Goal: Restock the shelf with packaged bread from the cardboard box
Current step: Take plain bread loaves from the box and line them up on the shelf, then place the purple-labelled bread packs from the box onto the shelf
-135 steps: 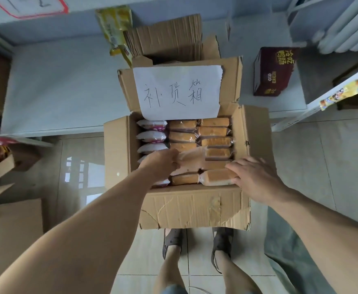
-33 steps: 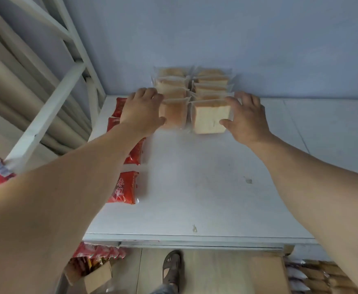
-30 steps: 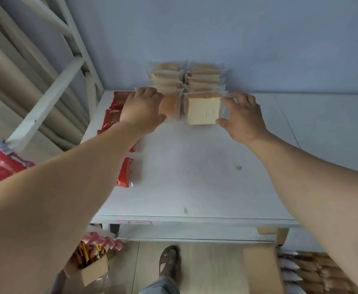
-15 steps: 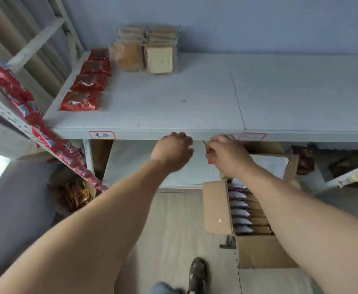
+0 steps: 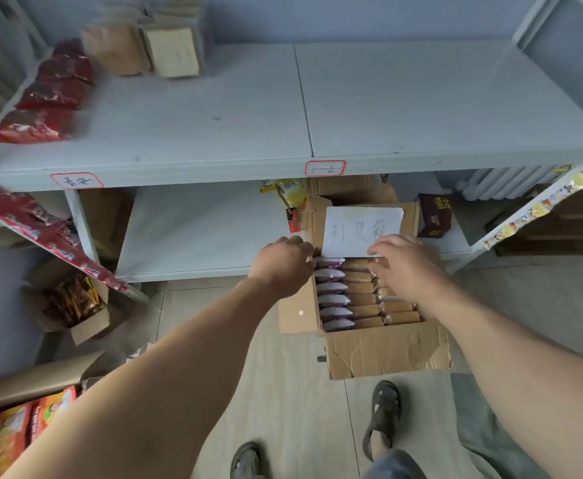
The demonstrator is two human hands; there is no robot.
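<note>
An open cardboard box [image 5: 383,350] stands on the floor, a handwritten paper sign [image 5: 362,229] on its rear flap. Inside lie rows of golden packaged bread [image 5: 366,299] and white-purple packets [image 5: 331,299]. Both of my hands hover over the box's far end, holding nothing. My left hand [image 5: 283,264] is at the left rim with fingers curled. My right hand [image 5: 404,267] is spread above the bread rows. On the white shelf [image 5: 387,98], two rows of bread packs [image 5: 151,46] stand at the back left.
Red snack packets [image 5: 48,95] lie along the shelf's left edge. A dark red carton [image 5: 435,216] and yellow bags [image 5: 286,195] sit on the lower shelf. Other open boxes of snacks [image 5: 72,305] stand on the floor at left. My sandalled feet [image 5: 383,416] are beside the box.
My hands let go of the bread packs on the shelf and came down from the shelf edge to the box. The view tilted downward.
</note>
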